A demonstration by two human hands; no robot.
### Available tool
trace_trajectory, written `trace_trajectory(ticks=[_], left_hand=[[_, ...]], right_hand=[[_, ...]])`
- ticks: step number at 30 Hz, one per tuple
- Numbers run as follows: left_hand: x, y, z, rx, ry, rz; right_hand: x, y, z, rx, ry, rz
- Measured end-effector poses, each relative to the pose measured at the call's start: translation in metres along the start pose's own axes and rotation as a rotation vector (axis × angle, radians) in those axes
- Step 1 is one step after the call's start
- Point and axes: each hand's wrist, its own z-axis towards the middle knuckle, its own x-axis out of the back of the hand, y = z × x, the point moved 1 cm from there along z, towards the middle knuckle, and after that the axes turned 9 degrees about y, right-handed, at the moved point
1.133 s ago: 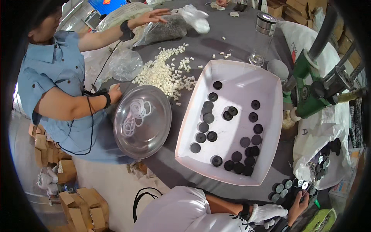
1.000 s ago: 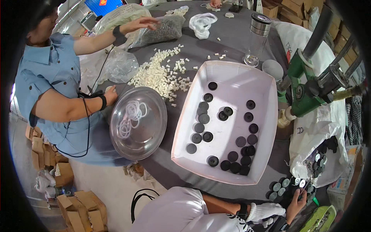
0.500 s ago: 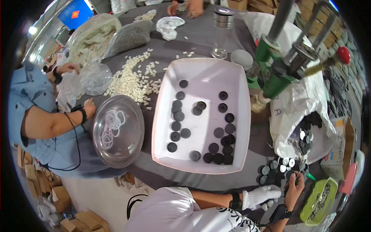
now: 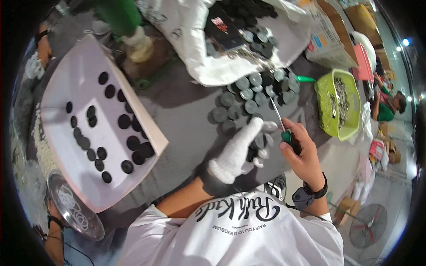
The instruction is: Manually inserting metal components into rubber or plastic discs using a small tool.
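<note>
My left hand (image 4: 235, 153), in a white knit glove, curls its fingers round a few dark round discs (image 4: 258, 142). My bare right hand (image 4: 304, 153) grips what looks like a screwdriver, with a dark green handle (image 4: 288, 135) and a thin metal shaft (image 4: 277, 111). The shaft points away from me, and its tip is at the pile of grey and black round discs (image 4: 250, 106) on the dark table. Those discs lie just beyond my glove, in front of the mouth of a white sack (image 4: 199, 66) that holds more of them.
On the left stands a pale box (image 4: 153, 133) with black discs inside. A clear bowl (image 4: 95, 226) with white rings sits beside a co-worker's arm (image 4: 54, 230). A green press (image 4: 122, 17) rises behind the box. A lime-green basket (image 4: 326, 106) of small metal parts is at the right.
My view has swung to the right, so the disc pile and both hands now sit mid-picture. The tool stays in my right hand, and the discs in my glove now show more clearly.
</note>
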Motion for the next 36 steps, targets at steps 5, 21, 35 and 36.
trace_trajectory(ticks=[5, 21, 35, 36], left_hand=[[0.0, 0.002, 0.002, -0.064, 0.032, 0.028], [-0.005, -0.002, 0.001, -0.018, 0.216, 0.196], [-0.013, -0.007, 0.002, -0.066, 0.226, 0.443], [-0.013, -0.007, -0.001, -0.055, 0.25, 0.438]], right_hand=[[0.022, 0.002, -0.034, -0.132, -0.157, 0.167], [0.018, -0.01, -0.046, 0.072, -0.227, -0.174], [0.038, -0.024, -0.026, 0.226, -0.548, -0.504], [0.036, -0.027, -0.025, 0.218, -0.531, -0.517]])
